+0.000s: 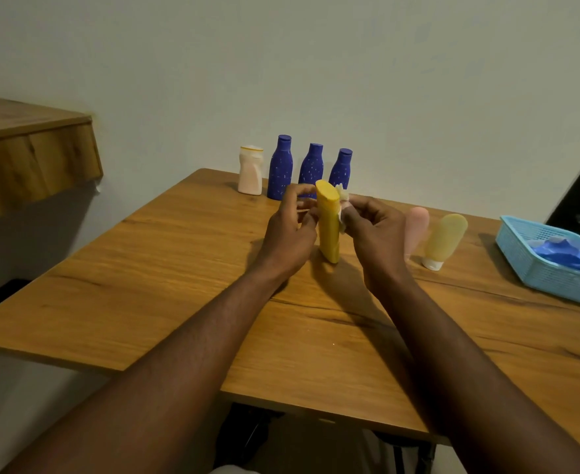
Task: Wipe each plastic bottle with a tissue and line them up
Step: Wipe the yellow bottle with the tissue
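Far edge of worktop (151, 295): a white bottle (250, 171) and three blue bottles (280, 169) (311, 165) (340, 167) stand upright in a row near the wall, white one at the left end.
Right side of worktop: a pink tube (416, 227) and a pale yellow tube (444, 239) stand cap-down just beside each other; the pink one is blurred and partly hidden behind the right hand.
Right edge of worktop: a light blue mesh basket (521, 261) holds crumpled blue material whose nature cannot be told.
Obstruction: the hands and the held bottle cover the lower parts of the middle and right blue bottles.
Yellow bottle (327, 227): held between the two hands over the worktop middle, tilted slightly, flat end uppermost; whether its lower end touches the wood cannot be told.
Left hand (290, 234): fingers curled round the bottle's left side, grasping it; forearm reaches in from the near edge.
Right hand (374, 230): fingertips pinch a white tissue (342, 206) against the bottle's upper right side.
Materials: worktop is grained brown wood; bottles are smooth plastic; the blue ones carry pale flecks; the tissue is crumpled.
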### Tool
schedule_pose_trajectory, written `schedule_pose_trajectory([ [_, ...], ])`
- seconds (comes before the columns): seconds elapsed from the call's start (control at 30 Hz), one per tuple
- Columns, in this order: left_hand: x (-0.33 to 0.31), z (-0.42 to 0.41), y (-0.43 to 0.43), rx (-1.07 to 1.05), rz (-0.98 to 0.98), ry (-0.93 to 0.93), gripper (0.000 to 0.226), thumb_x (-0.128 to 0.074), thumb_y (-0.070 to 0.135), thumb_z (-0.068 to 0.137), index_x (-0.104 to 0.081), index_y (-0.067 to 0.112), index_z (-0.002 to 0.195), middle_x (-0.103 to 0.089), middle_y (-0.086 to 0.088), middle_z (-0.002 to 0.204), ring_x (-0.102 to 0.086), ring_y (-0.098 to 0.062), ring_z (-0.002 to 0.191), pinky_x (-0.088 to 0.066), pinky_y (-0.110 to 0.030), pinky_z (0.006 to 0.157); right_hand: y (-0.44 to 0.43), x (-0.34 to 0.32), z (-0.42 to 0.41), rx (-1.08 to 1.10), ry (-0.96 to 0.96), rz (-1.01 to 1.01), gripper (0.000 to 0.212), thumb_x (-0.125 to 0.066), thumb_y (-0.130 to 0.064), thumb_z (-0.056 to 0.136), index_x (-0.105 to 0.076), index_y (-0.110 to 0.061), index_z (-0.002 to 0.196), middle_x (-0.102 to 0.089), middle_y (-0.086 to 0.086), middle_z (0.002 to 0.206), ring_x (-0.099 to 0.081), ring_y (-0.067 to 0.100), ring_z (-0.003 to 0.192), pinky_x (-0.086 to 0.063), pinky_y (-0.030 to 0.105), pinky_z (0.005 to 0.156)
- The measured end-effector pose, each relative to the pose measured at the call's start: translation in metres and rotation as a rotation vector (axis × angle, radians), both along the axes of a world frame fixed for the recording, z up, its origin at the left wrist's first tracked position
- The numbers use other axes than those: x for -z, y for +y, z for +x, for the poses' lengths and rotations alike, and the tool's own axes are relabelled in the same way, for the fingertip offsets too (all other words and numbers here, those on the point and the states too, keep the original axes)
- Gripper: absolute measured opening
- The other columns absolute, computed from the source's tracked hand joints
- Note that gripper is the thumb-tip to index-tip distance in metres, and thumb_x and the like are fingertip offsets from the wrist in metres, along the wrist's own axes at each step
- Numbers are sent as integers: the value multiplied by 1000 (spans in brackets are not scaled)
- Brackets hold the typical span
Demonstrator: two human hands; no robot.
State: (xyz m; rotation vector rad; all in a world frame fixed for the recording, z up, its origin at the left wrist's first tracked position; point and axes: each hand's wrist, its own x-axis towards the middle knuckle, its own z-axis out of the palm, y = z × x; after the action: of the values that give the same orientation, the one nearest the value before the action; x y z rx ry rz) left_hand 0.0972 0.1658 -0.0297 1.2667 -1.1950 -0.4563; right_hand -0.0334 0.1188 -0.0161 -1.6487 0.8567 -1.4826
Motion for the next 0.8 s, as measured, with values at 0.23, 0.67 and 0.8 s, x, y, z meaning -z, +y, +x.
schedule_pose_trajectory([
  [0.23, -2, -5, 5, 141, 55, 56, 60, -67, 35, 88, -50, 30, 146, -62, 6, 137, -58, -16, 128, -55, -50, 101, -4, 7, 0, -17, 118, 100, 20, -59, -26, 101, -77, -17, 105, -76, -5, 91, -72, 13, 88, -63, 37, 82],
  [0.67, -4, -7, 5, 165, 96, 18, 43, -55, 29, 104, -50, 29, 148, -60, 6, 139, -55, -14, 130, -53, -50, 104, 4, -5, 4, 35, 97, -274, 20, -68, -18, 96, -75, -13, 114, -74, -1, 108, -69, 13, 102, -60, 35, 85],
  [0.8, -3, -10, 6, 202, 108, 24, 41, -54, 39, 104, -51, 33, 145, -59, 7, 139, -55, -14, 129, -56, -48, 100, 0, -4, 5, 88, 100, -210, 21, -65, -22, 98, -74, -15, 116, -74, -3, 110, -68, 10, 104, -60, 36, 88],
])
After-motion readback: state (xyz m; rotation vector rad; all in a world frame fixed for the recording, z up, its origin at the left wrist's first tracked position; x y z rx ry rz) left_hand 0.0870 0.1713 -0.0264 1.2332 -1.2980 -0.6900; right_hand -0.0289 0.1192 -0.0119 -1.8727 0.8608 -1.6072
